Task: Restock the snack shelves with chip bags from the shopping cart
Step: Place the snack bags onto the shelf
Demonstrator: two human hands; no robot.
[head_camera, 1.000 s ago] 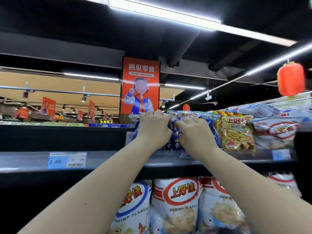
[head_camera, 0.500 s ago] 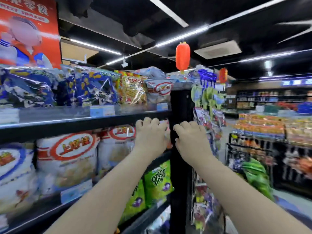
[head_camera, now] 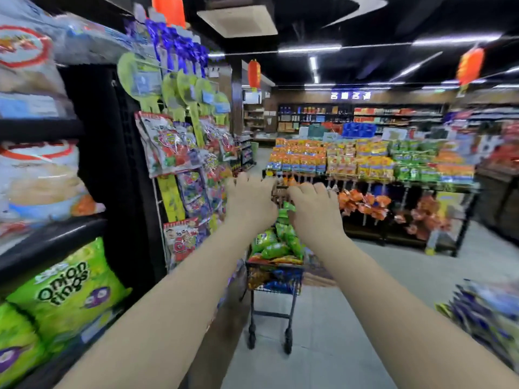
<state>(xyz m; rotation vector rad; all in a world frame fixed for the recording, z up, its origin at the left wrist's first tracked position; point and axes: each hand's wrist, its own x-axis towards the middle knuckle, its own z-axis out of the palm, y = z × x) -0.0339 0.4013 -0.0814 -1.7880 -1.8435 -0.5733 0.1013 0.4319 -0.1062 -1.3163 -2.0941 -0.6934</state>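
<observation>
Supermarket aisle, motion-blurred. Snack shelves [head_camera: 42, 130] cut off at left edge. Shopping cart [head_camera: 280, 280] at centre, its chip bags [head_camera: 269, 244] partly hidden behind left hand [head_camera: 250, 202] and right hand [head_camera: 316, 211]. Both hands empty, fingers loosely bent.

Left hand [head_camera: 250, 202] and right hand [head_camera: 316, 210] — both empty — hover before the shopping cart [head_camera: 276, 280] heaped with chip bags [head_camera: 269, 242].

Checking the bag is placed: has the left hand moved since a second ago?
Yes. The left hand came away from the snack shelves, to their right, and now reaches empty toward the shopping cart.
</observation>
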